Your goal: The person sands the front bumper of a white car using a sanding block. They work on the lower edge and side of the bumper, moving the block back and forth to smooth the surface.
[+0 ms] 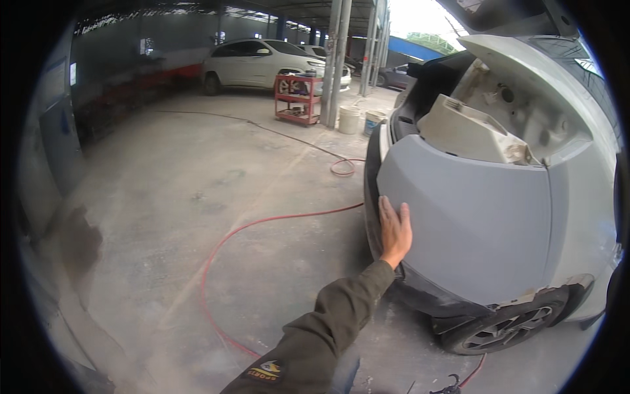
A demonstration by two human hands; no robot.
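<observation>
My left hand (395,231) reaches in from the lower edge in a dark olive sleeve. It lies against the left edge of a grey, matt bumper panel (476,213), with fingers stretched and thumb apart, holding nothing. The panel wraps the corner of a white car (581,197), and a dark lower trim (433,292) runs beneath it. Above the panel the lamp opening is bare, showing a pale inner piece (469,128). A raised lid (508,16) hangs over the car at the top. My right hand is out of the picture.
A red hose (220,246) loops over the concrete floor. Near the car's wheel (512,328) lies a small dark tool (449,385) beside more red hose. Farther back stand a red trolley (296,108), metal posts (333,72), buckets (350,120) and a parked white car (252,65).
</observation>
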